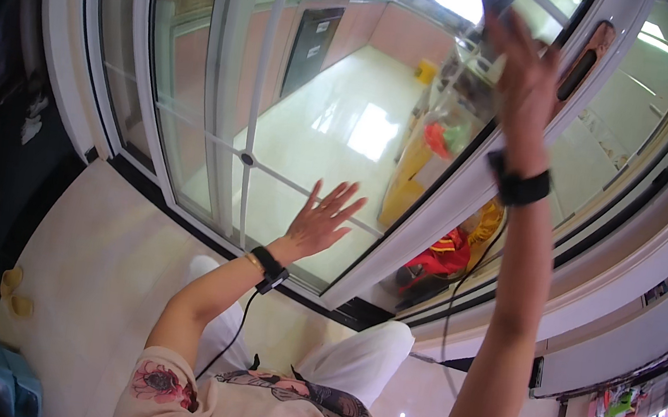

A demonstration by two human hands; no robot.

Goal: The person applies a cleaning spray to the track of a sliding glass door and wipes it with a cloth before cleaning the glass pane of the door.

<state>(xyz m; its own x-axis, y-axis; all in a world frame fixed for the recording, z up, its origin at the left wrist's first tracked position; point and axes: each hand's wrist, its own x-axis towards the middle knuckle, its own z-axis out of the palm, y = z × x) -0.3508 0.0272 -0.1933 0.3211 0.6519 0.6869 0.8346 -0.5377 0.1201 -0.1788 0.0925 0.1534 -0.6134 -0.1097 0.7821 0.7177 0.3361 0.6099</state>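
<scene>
A white-framed sliding glass door [355, 261] stands before me, with thin pale bars crossing its pane. My right hand [524, 82] is raised high near the door's upright frame, holding a blurred dark grey object [494, 0]. Its kind is not clear, and whether it meets the glass I cannot tell. Close to the hand, the frame carries a brown recessed door handle [586, 61]. My left hand [323, 220] is lower down, empty, its fingers spread in front of the pane; contact with the glass cannot be made out. Both wrists wear black bands with cables.
Through the glass I see a kitchen with pink cabinets [403, 29], a pale shiny floor [346, 110] and a yellow container [426, 71]. A red bag [444, 253] sits beyond the door frame. Yellow slippers [14, 291] lie on the floor at left, near a blue-grey container [12, 381].
</scene>
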